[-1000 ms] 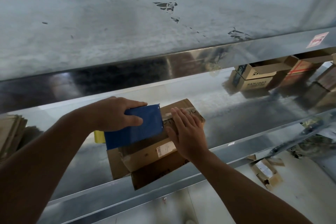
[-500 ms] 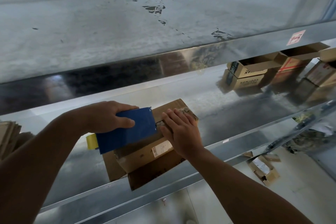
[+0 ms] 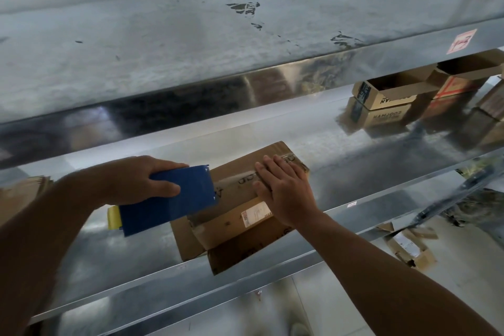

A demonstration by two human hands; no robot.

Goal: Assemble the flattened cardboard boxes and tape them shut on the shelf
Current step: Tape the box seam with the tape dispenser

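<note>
While the cardboard box (image 3: 231, 224) sits near the front edge of the shiny metal shelf (image 3: 362, 172), the right hand (image 3: 286, 194) lies flat on its top, fingers straight, pressing down. The left hand (image 3: 133, 180) has its fingers curled tight around a blue tape dispenser (image 3: 174, 199), held against the left part of the box top. Far to the right stand open boxes (image 3: 387, 93), and flat cardboard (image 3: 24, 196) is piled at the left.
</note>
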